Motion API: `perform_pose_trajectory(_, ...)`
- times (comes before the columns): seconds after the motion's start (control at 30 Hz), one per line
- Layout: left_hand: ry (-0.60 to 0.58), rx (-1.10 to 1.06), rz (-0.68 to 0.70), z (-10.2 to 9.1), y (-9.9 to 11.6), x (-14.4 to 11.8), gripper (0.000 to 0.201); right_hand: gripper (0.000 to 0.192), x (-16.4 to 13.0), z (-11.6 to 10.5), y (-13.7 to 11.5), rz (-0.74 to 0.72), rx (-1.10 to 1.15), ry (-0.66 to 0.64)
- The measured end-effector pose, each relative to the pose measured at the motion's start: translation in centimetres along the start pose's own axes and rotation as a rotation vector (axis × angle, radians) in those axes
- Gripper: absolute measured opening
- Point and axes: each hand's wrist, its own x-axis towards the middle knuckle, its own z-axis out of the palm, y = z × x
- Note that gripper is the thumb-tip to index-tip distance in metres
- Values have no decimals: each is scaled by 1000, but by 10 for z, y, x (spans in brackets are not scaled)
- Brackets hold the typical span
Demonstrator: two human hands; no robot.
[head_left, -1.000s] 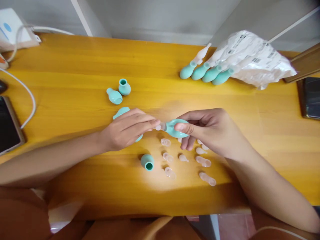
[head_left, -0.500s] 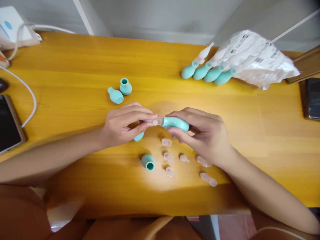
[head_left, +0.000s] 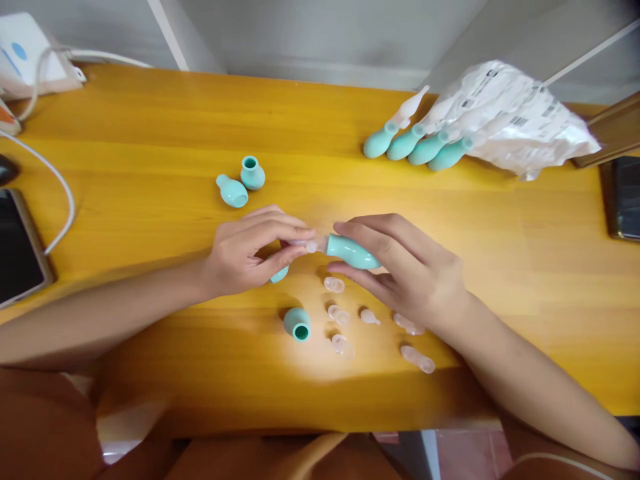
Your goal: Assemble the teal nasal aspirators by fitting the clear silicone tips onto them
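Note:
Between its thumb and fingertips my left hand (head_left: 253, 250) pinches a clear plastic nozzle (head_left: 311, 247). The nozzle's other end sits in the neck of a teal squeeze bulb (head_left: 353, 252), which tilts down to the right. Around that bulb my right hand (head_left: 407, 267) is loosened, fingers above it and thumb below, spread apart. Another teal bulb (head_left: 279, 273) is partly hidden under my left hand. Nearer the front edge lies a teal bulb (head_left: 297, 324) with its opening showing. Several small clear plastic pieces (head_left: 338, 314) lie below my right hand.
Two teal bulbs (head_left: 241, 183) rest left of centre. At the back right, several bulbs with nozzles fitted (head_left: 380, 141) lie in a row against a printed plastic bag (head_left: 520, 120). A dark-screened device (head_left: 20, 247) and a white cable (head_left: 65, 187) are at left; a phone (head_left: 627, 197) is at right.
My right hand has eased its grip on the bulb, its thumb shifting from the bulb's side to below it. The bulb tilts slightly more. My left hand keeps its pinch.

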Motion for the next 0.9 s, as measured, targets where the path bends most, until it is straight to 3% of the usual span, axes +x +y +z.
perform_pose_trajectory(0.37, -51, 26, 130, -3, -5, -3, 20, 56, -6, 4, 0, -46, 19, -72)
perform_pose_trajectory(0.63, -86, -16, 49, -7, -6, -1, 28, 39, 7, 3, -3, 36, -34, -58)
perform_pose_trajectory(0.77, -24, -69, 54, -6, -6, -1, 25, 30, 6, 4, -2, 90, -123, -14)
perform_pose_trajectory(0.9, -1, -55, 115, -6, -5, -1, 28, 23, 4, 5, -2, 51, -109, 3)
